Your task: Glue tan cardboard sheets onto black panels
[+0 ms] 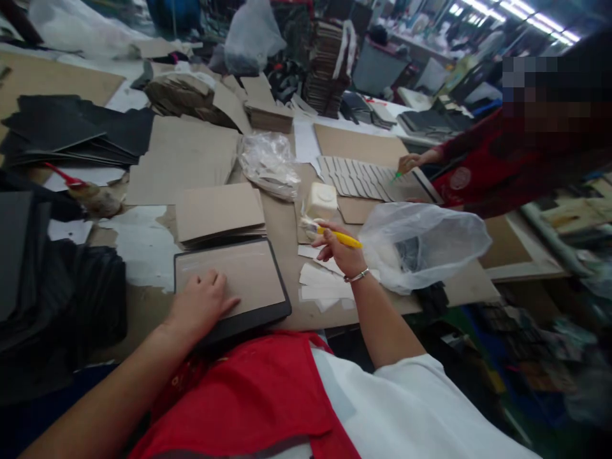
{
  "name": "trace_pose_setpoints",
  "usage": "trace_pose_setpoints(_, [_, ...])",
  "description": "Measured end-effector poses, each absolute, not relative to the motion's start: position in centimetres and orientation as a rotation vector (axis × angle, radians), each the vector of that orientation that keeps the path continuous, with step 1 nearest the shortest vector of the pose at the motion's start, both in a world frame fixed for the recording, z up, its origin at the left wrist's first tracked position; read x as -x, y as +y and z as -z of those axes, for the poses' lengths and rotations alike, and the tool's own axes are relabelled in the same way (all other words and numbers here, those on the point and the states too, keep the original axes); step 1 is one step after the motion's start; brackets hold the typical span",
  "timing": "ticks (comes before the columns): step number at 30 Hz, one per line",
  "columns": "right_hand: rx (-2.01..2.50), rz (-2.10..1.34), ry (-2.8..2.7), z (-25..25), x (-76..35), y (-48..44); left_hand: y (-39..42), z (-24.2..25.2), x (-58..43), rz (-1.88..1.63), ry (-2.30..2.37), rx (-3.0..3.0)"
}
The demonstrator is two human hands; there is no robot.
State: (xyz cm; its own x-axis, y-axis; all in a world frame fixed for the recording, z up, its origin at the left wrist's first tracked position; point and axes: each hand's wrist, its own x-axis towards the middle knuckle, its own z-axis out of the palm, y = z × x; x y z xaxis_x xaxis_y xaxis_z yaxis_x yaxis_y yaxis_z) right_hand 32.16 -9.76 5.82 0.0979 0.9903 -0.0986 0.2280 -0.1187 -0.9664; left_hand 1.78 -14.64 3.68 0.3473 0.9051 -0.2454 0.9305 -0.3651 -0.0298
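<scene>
My left hand (203, 299) lies with its fingers spread on a brown cardboard sheet (253, 271), which rests on a black board (282, 303) at the table's near edge. In my right hand (337, 245) is a yellow-handled brush (347, 240), gripped between thumb and fingers. The brush's pale tip is close to a cream-coloured square container (321, 199); whether they touch I cannot tell. Just behind the black board stands a stack of cardboard sheets (220, 213). White paper strips (325, 284) lie on the table below my right hand.
A clear plastic bag (430, 242) sits right of my right forearm. Black sheets (71, 127) are piled at the left, with a red-nozzled bottle (90, 191) nearby. Across the table, a co-worker's hand (414, 162) holds a green-tipped tool over a row of overlapping strips (356, 178).
</scene>
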Motion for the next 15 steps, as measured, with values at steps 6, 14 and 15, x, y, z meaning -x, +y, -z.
trace_pose_setpoints(6, [1.77, -0.715, -1.497, 0.5, -38.7, -13.0, -15.1, -2.9, -2.4, 0.423, 1.704, -2.553])
trace_pose_setpoints(14, [2.096, 0.025, -2.195, 8.5, -40.2, -10.8, -15.4, -2.7, -2.7, 0.389, 1.751, -2.537])
trace_pose_setpoints(15, [2.098, 0.026, -2.194, 9.1, -40.4, -10.6, -15.5, -2.7, -2.7, 0.383, 1.757, -2.531])
